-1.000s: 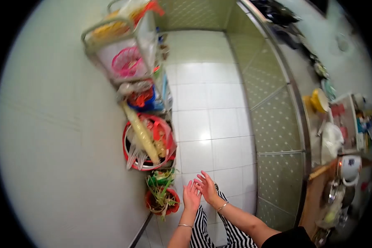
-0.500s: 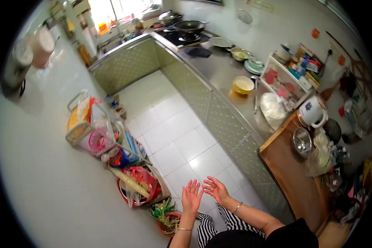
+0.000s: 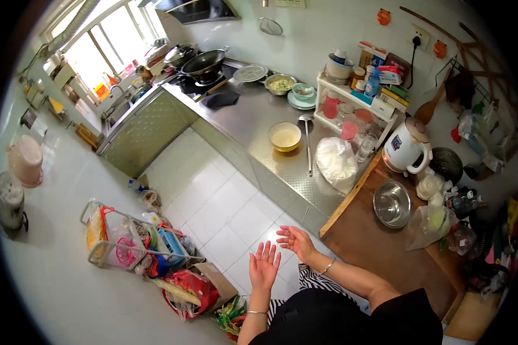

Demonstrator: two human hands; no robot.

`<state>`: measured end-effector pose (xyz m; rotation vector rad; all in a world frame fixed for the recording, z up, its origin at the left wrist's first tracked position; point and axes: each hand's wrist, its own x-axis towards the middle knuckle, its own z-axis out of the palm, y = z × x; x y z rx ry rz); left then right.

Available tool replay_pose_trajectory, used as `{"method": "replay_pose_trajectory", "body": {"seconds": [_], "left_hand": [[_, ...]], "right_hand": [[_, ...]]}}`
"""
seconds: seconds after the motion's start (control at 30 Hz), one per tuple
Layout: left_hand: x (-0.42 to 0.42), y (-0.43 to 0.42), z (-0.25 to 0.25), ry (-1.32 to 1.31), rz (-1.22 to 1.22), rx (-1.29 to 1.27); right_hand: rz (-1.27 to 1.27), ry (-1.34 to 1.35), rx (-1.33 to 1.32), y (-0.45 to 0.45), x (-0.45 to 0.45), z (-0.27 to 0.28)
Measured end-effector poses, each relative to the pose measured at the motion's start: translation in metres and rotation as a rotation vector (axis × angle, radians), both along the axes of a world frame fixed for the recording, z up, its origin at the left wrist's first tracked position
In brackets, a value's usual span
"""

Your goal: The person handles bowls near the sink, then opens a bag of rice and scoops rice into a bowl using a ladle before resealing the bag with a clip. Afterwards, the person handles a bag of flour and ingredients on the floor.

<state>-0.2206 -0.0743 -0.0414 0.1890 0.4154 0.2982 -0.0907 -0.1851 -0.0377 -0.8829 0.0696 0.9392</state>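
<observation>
My left hand (image 3: 264,267) is raised above the floor tiles, palm up with the fingers spread, and holds nothing. Just to its right my right hand (image 3: 298,242) is also open and empty, its fingers slightly curled. The two hands are apart. Nearest to my right hand is the wooden board (image 3: 380,253), which bears a steel bowl (image 3: 392,204) and a white electric kettle (image 3: 407,145). Beyond, on the metal counter (image 3: 253,123), are a yellow bowl (image 3: 285,137), a ladle (image 3: 308,146) and a white plastic bag (image 3: 336,163).
A wire rack (image 3: 106,247) with bags and a red basket (image 3: 193,292) stand along the left wall. A wok (image 3: 204,63) sits on the stove at the back. A white shelf (image 3: 357,100) holds cups, bottles and boxes. A sink (image 3: 117,112) lies below the window.
The view has swung up and to the right, so the counter, stove and window now show more fully. Both hands stay raised and empty, a little farther apart than a second ago.
</observation>
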Motion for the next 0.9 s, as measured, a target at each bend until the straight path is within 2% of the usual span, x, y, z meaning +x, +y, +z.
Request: {"method": "replay_pose_trajectory", "body": {"seconds": [0.2,0.4,0.47,0.67,0.73,0.77,0.83,0.9], "left_hand": [[0.087,0.0,0.005,-0.033,-0.157,-0.032],[0.164,0.015,-0.013,-0.003,-0.38,-0.07],[0.198,0.022,-0.012,0.003,-0.486,-0.102],[0.315,0.033,-0.022,0.021,-0.703,-0.034],[0.351,0.032,-0.032,0.166,-0.701,0.017],[0.365,0.03,-0.039,0.17,-0.716,0.023],[0.392,0.02,-0.055,0.234,-0.748,0.078],[0.406,0.006,-0.064,0.289,-0.755,0.119]], "right_hand": [[-0.245,-0.003,-0.043,-0.023,0.068,0.006],[-0.528,-0.046,-0.143,-0.04,0.124,0.0],[-0.675,-0.129,-0.202,-0.044,0.147,0.01],[-0.872,-0.327,-0.33,-0.047,0.215,0.018],[-0.881,-0.635,-0.661,-0.049,0.244,0.002],[-0.895,-0.626,-0.662,-0.05,0.257,-0.009],[-0.848,-0.754,-0.925,-0.055,0.285,-0.026],[-0.778,-0.788,-1.032,-0.056,0.299,-0.027]]}}
